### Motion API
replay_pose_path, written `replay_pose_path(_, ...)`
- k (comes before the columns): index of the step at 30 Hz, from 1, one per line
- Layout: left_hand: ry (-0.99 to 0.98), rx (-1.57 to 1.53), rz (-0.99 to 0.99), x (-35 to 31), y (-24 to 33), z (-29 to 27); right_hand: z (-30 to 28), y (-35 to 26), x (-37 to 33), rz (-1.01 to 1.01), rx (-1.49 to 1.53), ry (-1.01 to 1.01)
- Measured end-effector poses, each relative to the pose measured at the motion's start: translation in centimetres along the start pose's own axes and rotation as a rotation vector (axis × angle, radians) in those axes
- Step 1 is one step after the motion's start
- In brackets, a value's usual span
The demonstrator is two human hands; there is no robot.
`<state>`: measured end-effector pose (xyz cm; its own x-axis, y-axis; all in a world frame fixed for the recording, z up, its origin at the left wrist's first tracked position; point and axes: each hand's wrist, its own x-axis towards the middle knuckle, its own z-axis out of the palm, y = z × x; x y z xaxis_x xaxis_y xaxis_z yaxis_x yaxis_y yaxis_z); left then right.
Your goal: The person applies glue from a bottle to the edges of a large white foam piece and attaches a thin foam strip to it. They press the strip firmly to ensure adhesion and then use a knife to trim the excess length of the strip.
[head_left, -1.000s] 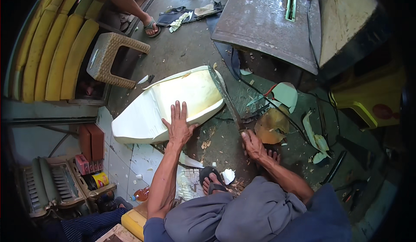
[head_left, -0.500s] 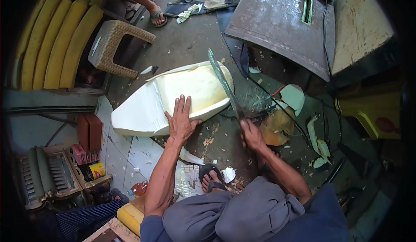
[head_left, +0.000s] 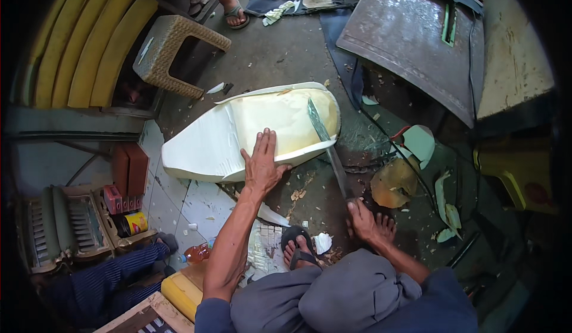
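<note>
A cream foam motorcycle-seat pad [head_left: 199, 145] lies on the floor before me, its narrow end to the left and its rounded end to the right. My left hand [head_left: 262, 163] rests flat with fingers spread on the pad's near side. In my right hand [head_left: 364, 218] is the handle of a long knife [head_left: 338, 169]. The blade slants up and left across the near rim of the rounded end, its tip over the yellowish seat area. Whether the edge cuts into the foam I cannot tell.
A woven-pattern stool [head_left: 173, 50] stands at the far left, near another person's sandalled foot [head_left: 236, 16]. A brown board [head_left: 411, 41] lies at the far right. Foam scraps [head_left: 419, 145] and a dark cable [head_left: 417, 178] are on the floor to the right.
My right hand has drawn the knife back toward me, so its tip now sits farther in from the pad's far edge. My left hand stays on the pad. The view has shifted slightly.
</note>
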<state>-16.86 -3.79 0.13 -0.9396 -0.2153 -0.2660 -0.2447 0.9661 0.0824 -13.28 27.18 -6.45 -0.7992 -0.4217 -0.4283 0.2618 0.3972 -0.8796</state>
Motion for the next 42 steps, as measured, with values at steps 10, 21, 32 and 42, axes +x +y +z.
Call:
replay_pose_path(10,0.005,-0.041,-0.018,0.0,-0.2,0.0,1.5,-0.5,3.0,-0.009,0.071,-0.138)
replay_pose_path(21,0.151,-0.164,-0.298,-2.9,-5.3,1.0,4.2,-1.8,6.7,0.111,0.123,-0.315)
replay_pose_path(32,0.262,-0.238,-0.094,-4.0,-8.7,1.0,9.0,-1.9,10.0,-0.008,0.091,-0.376)
replay_pose_path(42,0.223,-0.357,-0.138,-4.1,-10.4,1.3,7.9,-1.9,4.9,-0.009,-0.008,-0.425)
